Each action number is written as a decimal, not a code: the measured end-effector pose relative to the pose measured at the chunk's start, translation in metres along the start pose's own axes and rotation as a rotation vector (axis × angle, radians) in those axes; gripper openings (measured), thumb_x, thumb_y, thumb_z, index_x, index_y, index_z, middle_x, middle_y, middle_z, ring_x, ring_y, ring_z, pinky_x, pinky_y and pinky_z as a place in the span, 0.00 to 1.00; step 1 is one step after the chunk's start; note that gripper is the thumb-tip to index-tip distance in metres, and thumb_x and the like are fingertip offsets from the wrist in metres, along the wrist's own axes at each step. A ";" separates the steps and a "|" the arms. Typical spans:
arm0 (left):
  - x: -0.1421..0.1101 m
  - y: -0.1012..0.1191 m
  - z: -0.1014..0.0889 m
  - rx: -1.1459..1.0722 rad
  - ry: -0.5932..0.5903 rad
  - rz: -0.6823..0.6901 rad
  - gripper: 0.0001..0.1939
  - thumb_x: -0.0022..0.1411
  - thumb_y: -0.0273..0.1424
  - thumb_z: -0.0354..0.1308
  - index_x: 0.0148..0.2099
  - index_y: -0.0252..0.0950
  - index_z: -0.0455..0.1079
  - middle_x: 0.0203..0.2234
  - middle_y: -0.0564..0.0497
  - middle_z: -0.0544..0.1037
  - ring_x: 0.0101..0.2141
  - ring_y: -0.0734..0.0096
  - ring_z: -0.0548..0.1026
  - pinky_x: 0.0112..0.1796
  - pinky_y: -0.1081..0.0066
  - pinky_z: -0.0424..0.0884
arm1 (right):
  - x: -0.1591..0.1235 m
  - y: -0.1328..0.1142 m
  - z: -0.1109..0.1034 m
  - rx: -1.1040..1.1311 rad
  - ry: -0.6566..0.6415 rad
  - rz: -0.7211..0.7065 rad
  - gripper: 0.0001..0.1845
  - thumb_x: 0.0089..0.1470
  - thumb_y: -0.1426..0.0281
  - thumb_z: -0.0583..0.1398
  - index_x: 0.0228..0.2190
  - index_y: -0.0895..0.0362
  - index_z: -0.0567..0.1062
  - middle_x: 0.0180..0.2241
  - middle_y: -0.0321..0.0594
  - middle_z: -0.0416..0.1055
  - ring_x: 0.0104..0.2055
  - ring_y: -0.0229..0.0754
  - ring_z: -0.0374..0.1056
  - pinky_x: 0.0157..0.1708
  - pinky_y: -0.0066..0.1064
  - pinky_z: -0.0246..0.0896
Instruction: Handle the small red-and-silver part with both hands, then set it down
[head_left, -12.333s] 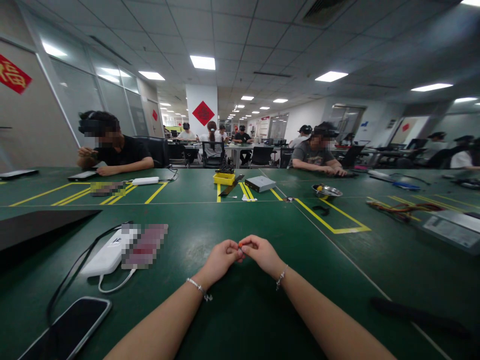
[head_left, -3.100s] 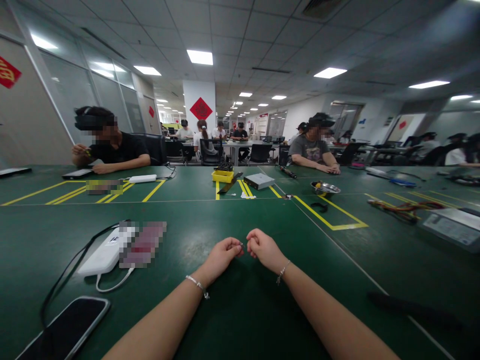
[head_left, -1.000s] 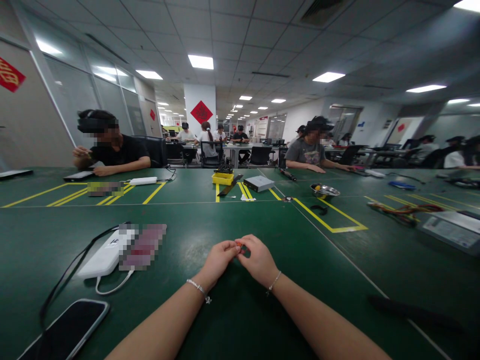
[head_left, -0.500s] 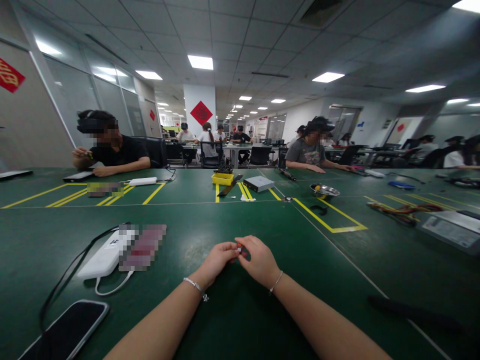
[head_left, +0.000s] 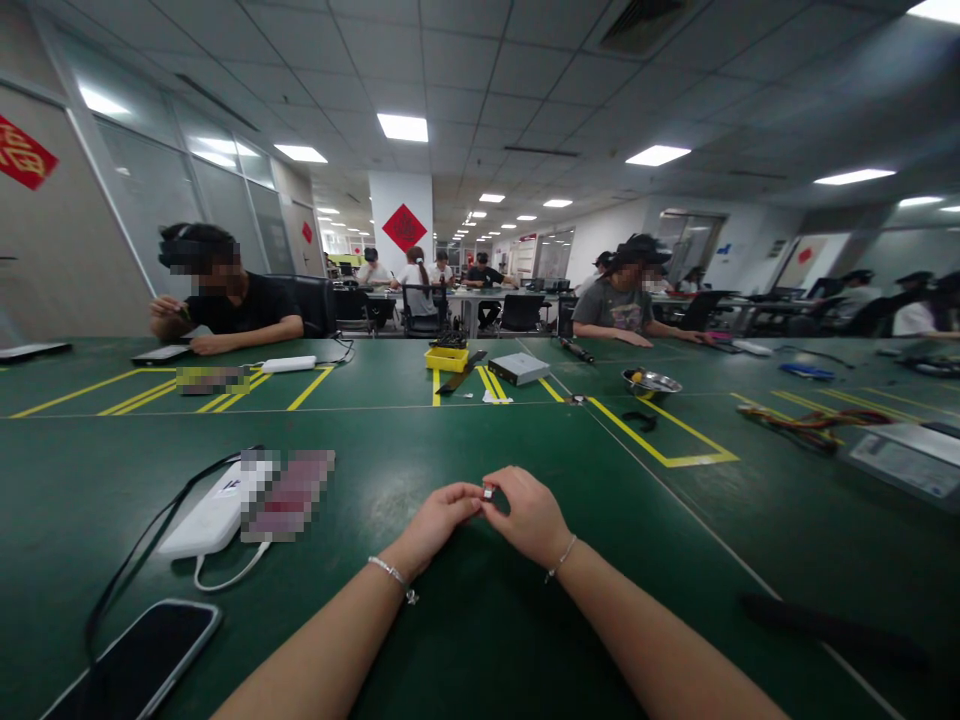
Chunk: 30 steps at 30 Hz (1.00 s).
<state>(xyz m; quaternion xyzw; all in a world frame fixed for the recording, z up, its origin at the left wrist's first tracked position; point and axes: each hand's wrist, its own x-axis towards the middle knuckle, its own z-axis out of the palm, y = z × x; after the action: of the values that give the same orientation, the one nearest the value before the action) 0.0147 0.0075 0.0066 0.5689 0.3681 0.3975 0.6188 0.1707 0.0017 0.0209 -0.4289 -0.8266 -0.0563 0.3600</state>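
A small reddish and white piece [head_left: 488, 493], too small to name, is pinched between my fingertips above the green table [head_left: 360, 620]. My left hand [head_left: 435, 525] comes in from the left with its thumb and forefinger closed at the piece's near side. Curled round the other side is my right hand [head_left: 531, 515], thumb and forefinger meeting at the piece. The fingers cover most of it. Both fingertips touch or nearly touch each other.
Left of my hands lie a white power bank [head_left: 217, 505] with cables and a dark phone [head_left: 139, 660]. Farther back stand a yellow tray [head_left: 446, 360], a grey metal box [head_left: 518, 369] and a steel bowl [head_left: 664, 383]. Two people sit across the table.
My right hand has turned slightly, and the piece now shows more of its white face and less red. Both hands stay close together in about the same place.
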 end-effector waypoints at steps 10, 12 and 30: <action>-0.008 0.004 -0.005 0.952 0.102 0.157 0.12 0.53 0.32 0.48 0.39 0.39 0.68 0.35 0.49 0.73 0.39 0.66 0.68 0.40 0.68 0.60 | -0.026 0.131 -0.063 -0.449 -0.097 0.820 0.16 0.48 0.63 0.50 0.37 0.57 0.69 0.35 0.45 0.69 0.38 0.45 0.63 0.36 0.33 0.57; -0.007 0.001 -0.006 1.019 0.111 0.163 0.12 0.53 0.31 0.47 0.40 0.39 0.68 0.37 0.49 0.72 0.40 0.66 0.67 0.41 0.68 0.60 | -0.039 0.151 -0.071 -0.474 -0.144 0.957 0.17 0.47 0.63 0.51 0.38 0.56 0.69 0.36 0.46 0.69 0.39 0.46 0.64 0.36 0.34 0.58; -0.010 0.006 0.000 1.318 0.085 0.205 0.11 0.56 0.28 0.44 0.38 0.38 0.66 0.33 0.48 0.72 0.37 0.66 0.68 0.39 0.67 0.60 | -0.054 0.164 -0.069 -0.471 -0.070 1.209 0.27 0.47 0.58 0.46 0.45 0.59 0.66 0.48 0.52 0.60 0.49 0.59 0.54 0.43 0.54 0.48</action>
<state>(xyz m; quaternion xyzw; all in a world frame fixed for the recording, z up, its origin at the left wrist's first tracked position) 0.0102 -0.0015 0.0129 0.8441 0.5019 0.1681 0.0856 0.3512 0.0403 0.0011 -0.8875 -0.4163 -0.0094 0.1974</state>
